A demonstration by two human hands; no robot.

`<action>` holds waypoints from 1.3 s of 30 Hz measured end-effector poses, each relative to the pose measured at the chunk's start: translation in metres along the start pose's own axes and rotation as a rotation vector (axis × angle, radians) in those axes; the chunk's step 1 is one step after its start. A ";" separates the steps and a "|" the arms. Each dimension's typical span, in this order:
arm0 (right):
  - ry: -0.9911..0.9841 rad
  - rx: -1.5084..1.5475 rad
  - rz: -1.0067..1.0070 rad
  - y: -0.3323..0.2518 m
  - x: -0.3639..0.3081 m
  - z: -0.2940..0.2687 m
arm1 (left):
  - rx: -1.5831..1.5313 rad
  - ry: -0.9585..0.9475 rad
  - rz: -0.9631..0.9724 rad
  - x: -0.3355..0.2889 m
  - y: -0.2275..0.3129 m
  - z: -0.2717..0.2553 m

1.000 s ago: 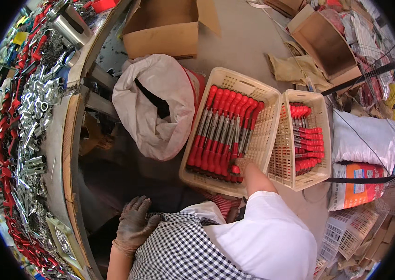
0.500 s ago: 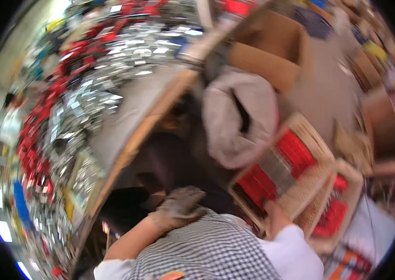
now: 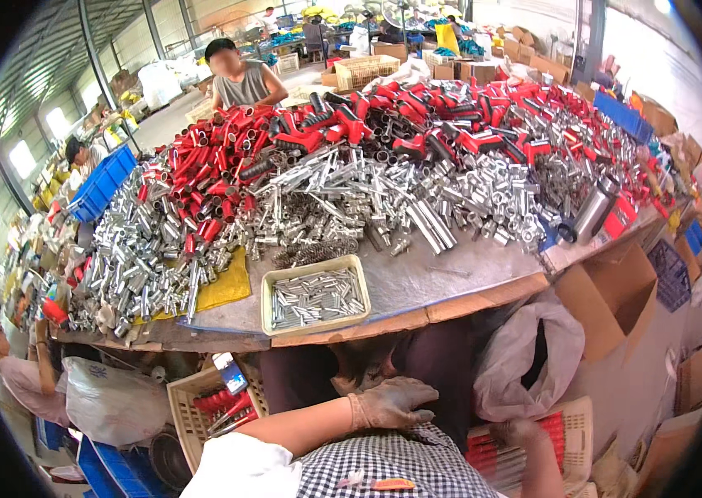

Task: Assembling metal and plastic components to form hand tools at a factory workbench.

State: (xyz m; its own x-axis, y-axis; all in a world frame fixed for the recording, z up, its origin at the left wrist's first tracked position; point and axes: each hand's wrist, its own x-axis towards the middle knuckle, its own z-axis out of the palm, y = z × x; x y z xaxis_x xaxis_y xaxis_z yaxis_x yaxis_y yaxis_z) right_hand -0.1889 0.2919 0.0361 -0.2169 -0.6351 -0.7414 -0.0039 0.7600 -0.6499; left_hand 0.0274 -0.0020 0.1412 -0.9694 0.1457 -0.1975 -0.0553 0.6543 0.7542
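Observation:
My left hand (image 3: 391,402) wears a grey glove and lies flat on the checked cloth (image 3: 384,461) over my lap, fingers stretched out and holding nothing. My right hand (image 3: 517,432), also gloved, hangs low on the right at the edge of a cream basket (image 3: 577,415) of red-handled tools (image 3: 492,452). Whether it grips one is hidden. Above both hands a long table (image 3: 450,286) carries a heap of silver metal tubes (image 3: 342,195) and red-handled parts (image 3: 384,124). A cream tray (image 3: 315,295) of small metal pins sits at its near edge.
A white sack (image 3: 529,357) and an open cardboard box (image 3: 608,290) stand under the table's right end. A second basket (image 3: 205,402) with red tools is at lower left. A person (image 3: 239,75) sits across the table, another (image 3: 10,365) at far left. Blue crates (image 3: 102,183) stand behind.
The view has swung up from the floor baskets to the table top. My left hand moved from my side onto the checked cloth. My right hand stays by the basket of red-handled tools.

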 end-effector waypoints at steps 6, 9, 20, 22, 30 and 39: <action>0.133 -0.105 -0.610 -0.210 0.019 -0.015 | -0.064 0.244 0.032 -0.035 -0.025 -0.027; 0.337 -0.711 -0.912 -0.319 0.045 -0.003 | -0.122 0.426 0.052 -0.066 -0.038 -0.041; 0.844 -1.461 -0.732 -0.527 0.231 0.035 | -0.298 1.573 -0.710 -0.226 -0.166 0.055; 1.047 -1.486 -0.718 -0.531 0.252 0.024 | 0.028 1.389 -1.128 -0.247 -0.177 0.071; 0.718 -1.261 -0.746 -0.537 0.314 -0.064 | 0.354 1.329 -1.414 -0.250 -0.266 0.168; 0.532 -0.592 -1.073 -0.419 0.159 -0.008 | 0.355 1.116 -1.538 -0.260 -0.284 0.147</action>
State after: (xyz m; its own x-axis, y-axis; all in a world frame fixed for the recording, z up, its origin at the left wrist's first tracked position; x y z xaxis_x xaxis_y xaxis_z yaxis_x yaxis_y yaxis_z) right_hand -0.2300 -0.1263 0.1918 -0.1912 -0.9243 0.3304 -0.8016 -0.0472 -0.5959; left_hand 0.3303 -0.1167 -0.1137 0.1564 -0.9852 0.0703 -0.9734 -0.1417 0.1801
